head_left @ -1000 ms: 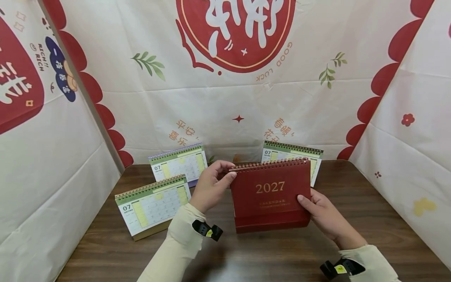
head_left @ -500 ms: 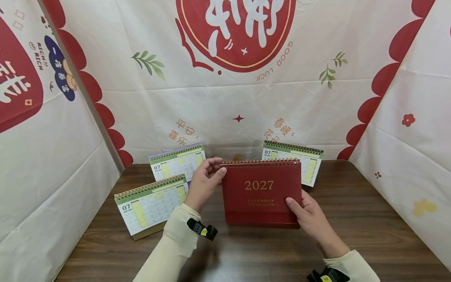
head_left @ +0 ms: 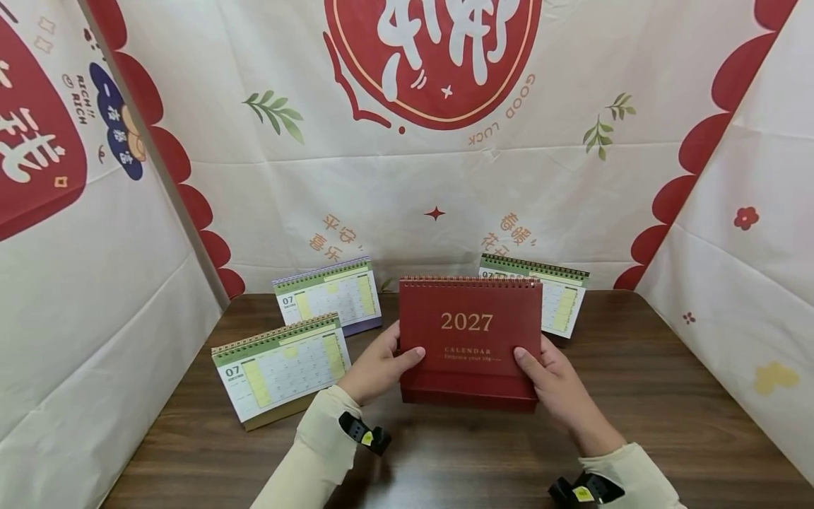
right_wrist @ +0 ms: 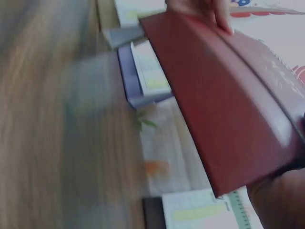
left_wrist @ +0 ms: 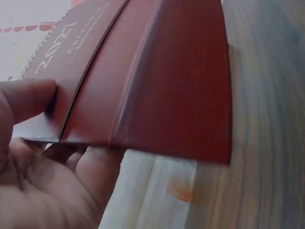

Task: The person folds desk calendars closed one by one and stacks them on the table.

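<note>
A dark red spiral-bound desk calendar with "2027" in gold on its cover is held up over the table by both hands. My left hand grips its left edge, thumb on the front cover and fingers behind. On the opposite edge my right hand pinches it the same way, thumb near the printed words. In the left wrist view the calendar's red base faces the camera, with the left hand's fingers beneath the edge. The right wrist view shows the base tilted, clear of the wooden surface.
Three open desk calendars showing month 07 stand on the brown wooden table: a tan-based one at front left, a purple-based one behind it, and a black-based one at back right, partly covered. Printed white cloth encloses the table.
My left hand has slid down from the calendar's top left corner to the middle of its left edge. The calendar has shifted left, then risen slightly, and now faces me squarely.
</note>
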